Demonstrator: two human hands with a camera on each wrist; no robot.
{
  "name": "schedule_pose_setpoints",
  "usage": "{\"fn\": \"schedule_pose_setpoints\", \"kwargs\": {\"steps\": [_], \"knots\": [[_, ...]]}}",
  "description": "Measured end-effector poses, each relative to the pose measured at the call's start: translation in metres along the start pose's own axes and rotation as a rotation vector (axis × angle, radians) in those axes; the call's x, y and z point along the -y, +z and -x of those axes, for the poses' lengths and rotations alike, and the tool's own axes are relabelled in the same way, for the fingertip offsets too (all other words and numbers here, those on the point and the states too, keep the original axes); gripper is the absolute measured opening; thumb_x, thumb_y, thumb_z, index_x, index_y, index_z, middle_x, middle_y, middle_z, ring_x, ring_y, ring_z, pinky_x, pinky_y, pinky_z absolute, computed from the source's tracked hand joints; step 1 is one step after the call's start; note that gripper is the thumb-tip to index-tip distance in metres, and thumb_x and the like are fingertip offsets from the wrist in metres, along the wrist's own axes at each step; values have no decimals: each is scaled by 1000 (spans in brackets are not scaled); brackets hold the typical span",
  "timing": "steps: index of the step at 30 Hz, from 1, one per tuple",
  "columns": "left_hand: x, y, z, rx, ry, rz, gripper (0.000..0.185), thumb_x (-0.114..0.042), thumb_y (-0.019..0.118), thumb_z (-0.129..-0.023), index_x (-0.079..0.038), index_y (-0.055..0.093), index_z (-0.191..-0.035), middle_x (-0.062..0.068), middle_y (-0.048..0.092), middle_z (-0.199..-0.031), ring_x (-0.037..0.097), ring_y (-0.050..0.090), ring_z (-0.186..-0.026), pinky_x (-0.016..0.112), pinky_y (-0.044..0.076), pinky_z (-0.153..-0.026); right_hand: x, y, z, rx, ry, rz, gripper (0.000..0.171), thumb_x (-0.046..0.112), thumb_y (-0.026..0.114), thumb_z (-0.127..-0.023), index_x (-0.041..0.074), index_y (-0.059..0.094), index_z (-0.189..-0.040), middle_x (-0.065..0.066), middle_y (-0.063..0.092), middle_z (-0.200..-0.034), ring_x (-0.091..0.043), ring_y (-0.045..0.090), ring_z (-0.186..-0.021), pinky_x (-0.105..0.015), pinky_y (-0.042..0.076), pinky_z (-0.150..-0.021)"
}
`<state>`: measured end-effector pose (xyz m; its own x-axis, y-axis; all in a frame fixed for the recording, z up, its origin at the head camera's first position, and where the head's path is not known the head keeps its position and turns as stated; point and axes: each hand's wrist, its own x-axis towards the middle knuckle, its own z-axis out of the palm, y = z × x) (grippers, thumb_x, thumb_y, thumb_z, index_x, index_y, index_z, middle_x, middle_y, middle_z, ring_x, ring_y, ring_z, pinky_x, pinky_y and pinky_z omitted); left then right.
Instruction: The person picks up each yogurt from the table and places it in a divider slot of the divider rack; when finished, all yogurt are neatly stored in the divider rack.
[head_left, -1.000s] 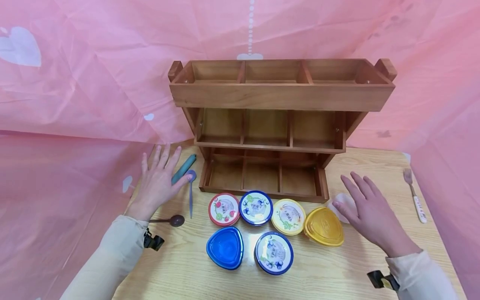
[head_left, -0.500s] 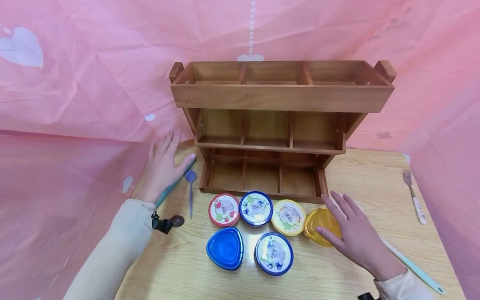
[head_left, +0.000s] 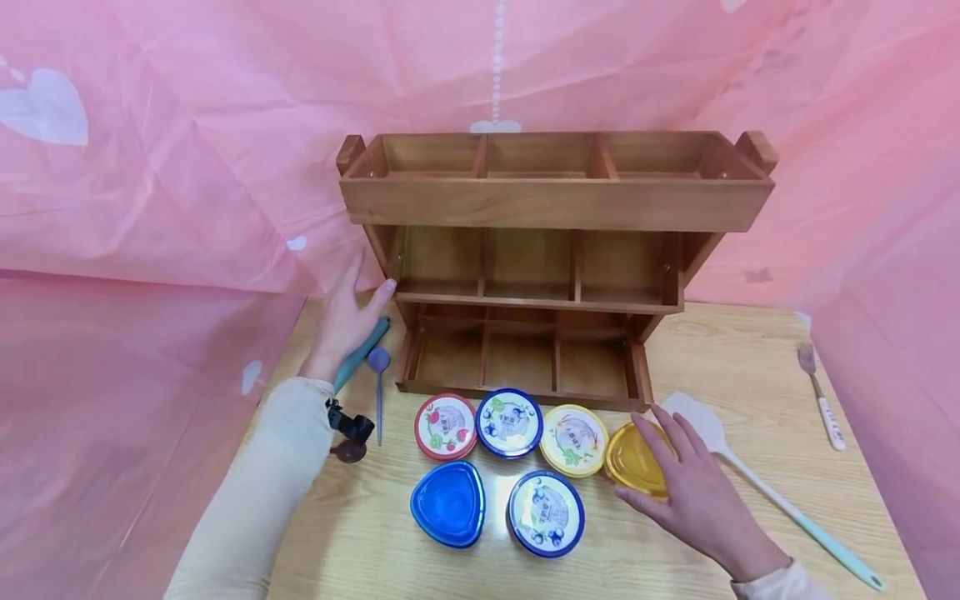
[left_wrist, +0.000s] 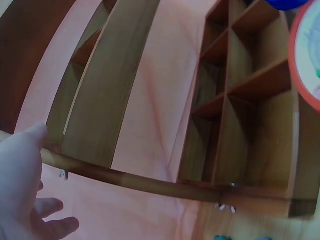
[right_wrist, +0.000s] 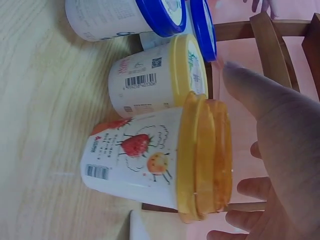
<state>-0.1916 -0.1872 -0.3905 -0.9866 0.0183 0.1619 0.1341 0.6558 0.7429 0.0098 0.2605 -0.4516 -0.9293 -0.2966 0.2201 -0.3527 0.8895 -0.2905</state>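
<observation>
Both grips show from the head view. Right hand lies with straight, spread fingers over the lid of the orange-lidded cup, holding nothing; the yellow-lidded cup sits just past its thumb side, and a spatula lies on the counter on its other side. Left hand rests flat-fingered against the left end of the wooden rack, with a teal handle and a small spoon just beside it.

From the left wrist, the left hand is open, its thumb tip on a rail of the rack.

From the right wrist, the right hand hangs open just above the orange-lidded cup; whether it touches the lid is unclear. The yellow-lidded cup stands next to it.
</observation>
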Motion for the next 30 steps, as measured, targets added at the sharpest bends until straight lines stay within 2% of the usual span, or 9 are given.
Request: {"fn": "schedule_pose_setpoints", "kwargs": {"steps": [9, 13, 16, 19, 22, 26, 30], "knots": [[-1, 13, -14, 52, -73, 236, 73, -41, 56, -99, -25, 17, -159, 4, 19, -165, 35, 35, -144, 49, 38, -114, 1, 9, 5, 51, 48, -32, 100, 47, 86, -69, 13, 40, -150, -27, 35, -150, -50, 37, -130, -70, 46, -87], [0, 18, -19, 46, -60, 320, 67, -30, 57, -101, -26, 23, -158, 6, 26, -163, 36, 43, -139, 47, 39, -113, 0, 13, 7, 43, 43, -21, 100, 46, 87, -68, 13, 40, -150, -28, 35, -149, -49, 39, -129, -68, 47, -87], [-9, 17, -18, 49, -69, 374, 62, -23, 56, -101, -20, 28, -157, 10, 32, -160, 38, 47, -135, 48, 40, -112, -1, 16, 7, 17, 28, -13, 101, 43, 88, -67, 12, 41, -149, -28, 36, -148, -47, 41, -127, -66, 48, -87], [-26, 11, -11, 57, -87, 382, 58, -18, 53, -102, -12, 31, -155, 16, 36, -156, 40, 47, -134, 48, 40, -112, -1, 17, 7, -3, 16, -13, 100, 39, 90, -65, 13, 41, -149, -27, 37, -147, -46, 43, -125, -65, 49, -85], [-24, 12, -12, 65, -96, 381, 55, -20, 53, -102, -12, 34, -153, 18, 40, -153, 37, 46, -136, 47, 40, -112, -1, 17, 6, -1, 28, -11, 97, 36, 90, -66, 13, 43, -148, -26, 37, -146, -47, 46, -121, -65, 50, -83], [-22, 13, -13, 84, -106, 396, 56, -20, 51, -103, -13, 32, -154, 18, 38, -154, 36, 42, -140, 48, 37, -114, -1, 18, 6, 19, 56, -4, 93, 35, 89, -68, 14, 43, -147, -26, 37, -146, -48, 50, -117, -65, 51, -81], [-38, 6, -7, 95, -105, 405, 55, -16, 49, -103, -8, 30, -154, 20, 36, -155, 38, 39, -141, 48, 35, -116, -1, 20, 7, 22, 64, -6, 93, 34, 89, -68, 15, 43, -147, -27, 38, -144, -49, 51, -114, -65, 52, -80]]}}
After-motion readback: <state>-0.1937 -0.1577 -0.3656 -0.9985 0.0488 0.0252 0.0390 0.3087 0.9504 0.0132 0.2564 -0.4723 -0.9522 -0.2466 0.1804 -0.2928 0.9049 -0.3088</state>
